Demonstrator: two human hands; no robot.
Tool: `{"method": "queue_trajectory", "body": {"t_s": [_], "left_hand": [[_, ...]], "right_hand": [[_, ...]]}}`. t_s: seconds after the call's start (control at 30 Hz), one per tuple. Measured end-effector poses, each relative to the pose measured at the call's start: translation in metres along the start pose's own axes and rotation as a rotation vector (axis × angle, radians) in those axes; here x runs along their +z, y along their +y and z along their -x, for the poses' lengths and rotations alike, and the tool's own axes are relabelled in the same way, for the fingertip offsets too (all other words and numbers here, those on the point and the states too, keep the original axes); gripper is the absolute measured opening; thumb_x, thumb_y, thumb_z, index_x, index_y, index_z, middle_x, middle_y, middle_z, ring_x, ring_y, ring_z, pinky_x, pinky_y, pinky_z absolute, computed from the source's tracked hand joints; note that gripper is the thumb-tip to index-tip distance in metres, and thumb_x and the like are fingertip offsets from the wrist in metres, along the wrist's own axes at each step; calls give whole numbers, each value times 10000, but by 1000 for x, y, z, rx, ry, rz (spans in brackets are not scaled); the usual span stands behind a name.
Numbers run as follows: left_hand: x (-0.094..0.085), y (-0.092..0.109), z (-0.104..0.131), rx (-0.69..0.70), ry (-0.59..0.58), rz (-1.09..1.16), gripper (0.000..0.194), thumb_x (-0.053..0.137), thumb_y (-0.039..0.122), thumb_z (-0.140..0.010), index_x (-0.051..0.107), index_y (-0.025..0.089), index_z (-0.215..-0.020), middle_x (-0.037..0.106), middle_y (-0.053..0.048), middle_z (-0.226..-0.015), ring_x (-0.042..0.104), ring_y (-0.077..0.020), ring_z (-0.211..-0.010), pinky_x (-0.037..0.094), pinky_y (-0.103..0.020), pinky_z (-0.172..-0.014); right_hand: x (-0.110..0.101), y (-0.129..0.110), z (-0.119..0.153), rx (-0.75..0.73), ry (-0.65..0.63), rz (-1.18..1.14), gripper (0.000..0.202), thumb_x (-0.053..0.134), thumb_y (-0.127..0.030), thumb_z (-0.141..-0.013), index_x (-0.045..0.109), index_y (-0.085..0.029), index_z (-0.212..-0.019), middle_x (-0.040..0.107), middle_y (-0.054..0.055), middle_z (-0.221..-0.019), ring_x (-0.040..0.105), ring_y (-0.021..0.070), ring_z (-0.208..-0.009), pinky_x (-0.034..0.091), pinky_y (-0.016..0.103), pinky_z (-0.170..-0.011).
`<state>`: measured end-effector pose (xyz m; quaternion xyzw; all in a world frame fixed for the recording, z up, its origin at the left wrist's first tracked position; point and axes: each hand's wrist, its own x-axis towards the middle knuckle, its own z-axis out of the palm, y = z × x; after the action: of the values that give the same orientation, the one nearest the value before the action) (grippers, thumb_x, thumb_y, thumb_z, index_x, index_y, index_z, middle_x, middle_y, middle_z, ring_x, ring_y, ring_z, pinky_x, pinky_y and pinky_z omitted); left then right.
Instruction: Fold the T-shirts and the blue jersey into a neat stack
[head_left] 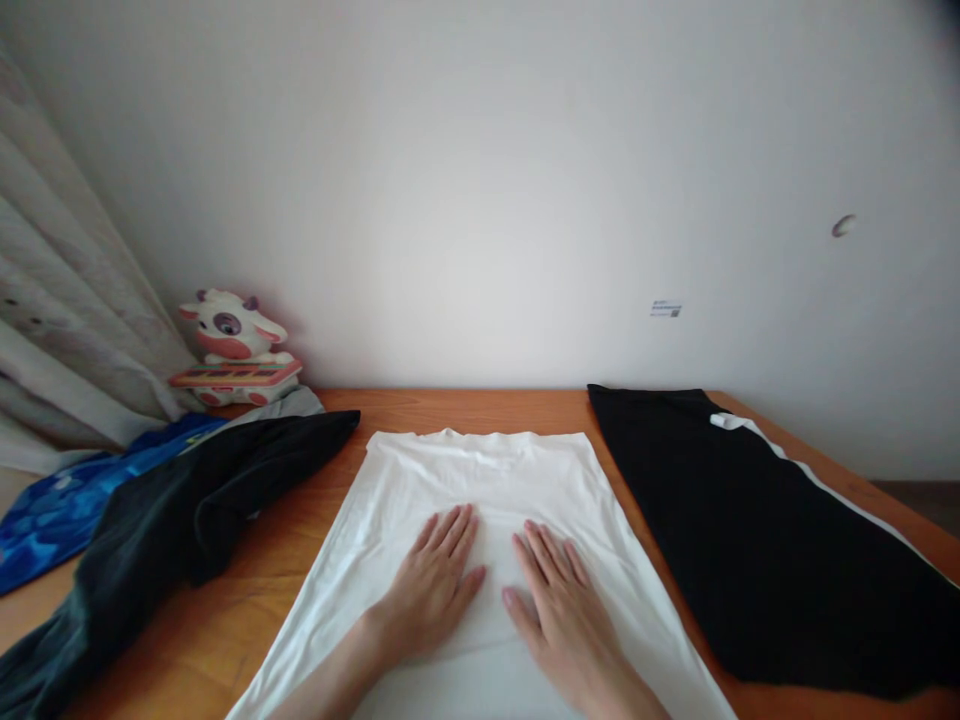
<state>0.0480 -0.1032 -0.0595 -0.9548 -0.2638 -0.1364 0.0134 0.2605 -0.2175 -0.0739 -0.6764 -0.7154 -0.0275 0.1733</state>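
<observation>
A white T-shirt [495,480] lies spread on the orange-brown table, its far edge toward the wall and its near part running out of the picture. My left hand [435,585] rests flat on the cloth, left of the middle, fingers stretched out and pointing away. Beside it, a short gap apart, my right hand [559,605] also lies palm down on the shirt with its fingers slightly spread. Neither hand grips anything. Small wrinkles show along the shirt's sides and far edge.
To the right lies a black garment [735,540] with a white stripe. Dark clothing [187,510] and a blue printed cloth [82,500] lie at the left. A cow-shaped toy keyboard [240,350] stands at the back left by a curtain [67,270]. Behind the table [450,405] rises a wall.
</observation>
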Motion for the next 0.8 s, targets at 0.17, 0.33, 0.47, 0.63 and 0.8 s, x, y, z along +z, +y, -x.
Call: {"method": "queue_trajectory", "body": {"t_s": [0.17, 0.33, 0.47, 0.63, 0.8], "left_hand": [[5, -46, -4, -183, -67, -33, 652, 290, 521, -1055, 279, 161, -1599, 300, -149, -1637, 300, -294, -1517, 299, -509, -1222], [7, -74, -40, -447, -175, -82, 659, 304, 523, -1037, 356, 137, -1569, 282, -174, -1645, 278, -340, -1523, 236, -578, -1216], [16, -74, -62, -584, -153, -145, 643, 323, 485, -1030, 397, 92, -1533, 316, -220, -1629, 285, -388, -1511, 227, -627, -1189], [23, -69, -60, -550, -46, -155, 556, 338, 417, -1038, 450, 146, -1510, 384, -198, -1605, 328, -355, -1499, 251, -583, -1199], [26, -74, -56, -531, -27, -180, 522, 359, 368, -1036, 487, 145, -1490, 420, -199, -1583, 348, -373, -1486, 274, -596, -1186]], "right_hand": [[-3, 27, 15, 172, 33, 89, 756, 372, -659, -984, 409, -154, -1547, 332, 147, -1619, 336, 350, -1492, 303, 586, -1192], [-4, 24, 16, 215, 47, 110, 773, 360, -677, -976, 443, -143, -1528, 336, 151, -1615, 351, 345, -1485, 300, 569, -1199], [1, 28, 18, 206, 61, 106, 763, 368, -673, -976, 428, -161, -1538, 333, 138, -1621, 347, 345, -1487, 305, 573, -1196], [3, 26, 12, 248, 34, 106, 756, 365, -675, -976, 483, -146, -1503, 365, 169, -1601, 358, 388, -1473, 319, 632, -1170], [-9, -26, -24, 116, -119, -36, 629, 268, -503, -1050, 416, -137, -1539, 307, 144, -1629, 302, 335, -1508, 295, 613, -1195]]}}
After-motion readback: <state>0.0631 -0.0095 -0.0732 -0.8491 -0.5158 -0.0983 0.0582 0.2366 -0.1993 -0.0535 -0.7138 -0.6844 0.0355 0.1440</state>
